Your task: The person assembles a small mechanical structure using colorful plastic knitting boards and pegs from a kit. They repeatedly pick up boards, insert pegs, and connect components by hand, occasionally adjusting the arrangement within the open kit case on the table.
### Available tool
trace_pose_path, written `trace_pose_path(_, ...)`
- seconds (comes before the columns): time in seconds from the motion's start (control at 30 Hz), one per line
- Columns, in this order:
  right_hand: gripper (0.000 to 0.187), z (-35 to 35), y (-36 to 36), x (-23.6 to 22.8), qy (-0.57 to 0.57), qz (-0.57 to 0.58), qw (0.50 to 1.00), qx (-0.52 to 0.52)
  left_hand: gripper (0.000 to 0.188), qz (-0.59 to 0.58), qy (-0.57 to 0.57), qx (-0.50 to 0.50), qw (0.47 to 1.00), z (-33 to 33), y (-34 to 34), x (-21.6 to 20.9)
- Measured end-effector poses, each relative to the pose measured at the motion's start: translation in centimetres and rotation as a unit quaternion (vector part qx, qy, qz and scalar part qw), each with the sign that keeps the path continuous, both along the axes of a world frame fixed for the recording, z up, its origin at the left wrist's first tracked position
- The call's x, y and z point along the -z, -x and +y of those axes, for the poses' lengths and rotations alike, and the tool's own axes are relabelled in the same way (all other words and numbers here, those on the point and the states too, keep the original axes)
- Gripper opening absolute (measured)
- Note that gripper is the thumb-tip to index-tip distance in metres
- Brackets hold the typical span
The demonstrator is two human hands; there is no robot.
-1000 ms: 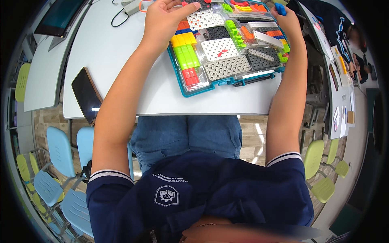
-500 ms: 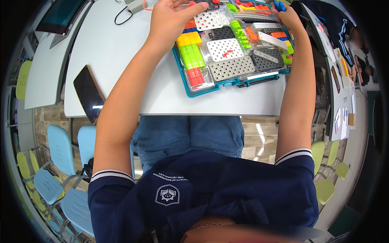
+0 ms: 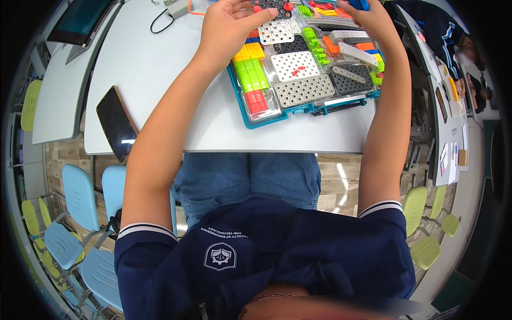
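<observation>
My left hand (image 3: 226, 26) is closed at the upper middle, its thumb pressed on a dark perforated plate (image 3: 273, 10) with red connectors at its edges. This plate is above a white perforated plate (image 3: 277, 32) in the teal-edged parts case (image 3: 248, 118). At the upper right, my right hand (image 3: 375, 22) has its fingers closed on a small blue piece (image 3: 359, 4), whose kind I cannot make out. Below the hands, the case holds another white plate (image 3: 294, 65), a grey plate (image 3: 305, 90), a dark plate (image 3: 356, 84), and yellow, green and red blocks (image 3: 250, 73).
The case stands on a white table (image 3: 176, 130). A phone (image 3: 115, 121) lies at the table's left edge. A grey box with a black cable (image 3: 158, 22) is at the back left. Blue chairs (image 3: 80, 198) stand at left. Another person (image 3: 434, 26) is at the far right.
My right hand has moved left and slightly inward with the blue piece. My left hand and the dark plate have shifted slightly; the case has barely moved.
</observation>
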State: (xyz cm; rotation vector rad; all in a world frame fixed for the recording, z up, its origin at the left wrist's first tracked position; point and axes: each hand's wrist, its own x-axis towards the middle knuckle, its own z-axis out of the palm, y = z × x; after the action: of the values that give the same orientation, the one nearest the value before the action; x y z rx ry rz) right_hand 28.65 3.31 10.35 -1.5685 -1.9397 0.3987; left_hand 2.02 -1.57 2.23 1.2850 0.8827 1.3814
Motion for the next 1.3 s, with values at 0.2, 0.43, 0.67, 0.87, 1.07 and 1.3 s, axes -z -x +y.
trace_pose_path(0.2, 0.028, -3.9, 6.1, 1.9, -0.001, 0.098, 0.987, -0.130, 0.036, 0.022, -0.047, -0.027, 0.998, 0.0, -0.2, 0.6)
trace_pose_path(0.43, 0.027, -4.5, 7.1, 4.1, -0.131, 0.058, 0.985, -0.100, 0.032, 0.138, -0.130, -0.136, 0.972, -1.1, -0.8, 0.4)
trace_pose_path(0.67, 0.026, -5.0, 8.3, 5.0, -0.219, 0.060, 0.967, -0.113, 0.036, 0.221, -0.318, -0.244, 0.889, -2.0, -1.8, 0.0)
trace_pose_path(0.87, 0.026, -4.9, 8.7, 5.9, -0.217, 0.100, 0.962, -0.135, 0.029, 0.211, -0.258, -0.199, 0.922, -2.4, -1.7, -0.4)
trace_pose_path(1.07, 0.026, -4.8, 8.9, 6.1, -0.244, 0.087, 0.958, -0.120, 0.023, 0.289, -0.342, -0.229, 0.864, -2.2, -1.6, -0.5)
trace_pose_path(1.3, 0.025, -5.0, 8.8, 5.7, -0.236, 0.085, 0.958, -0.139, 0.019, 0.283, -0.303, -0.192, 0.889, -2.5, -1.4, -0.9)
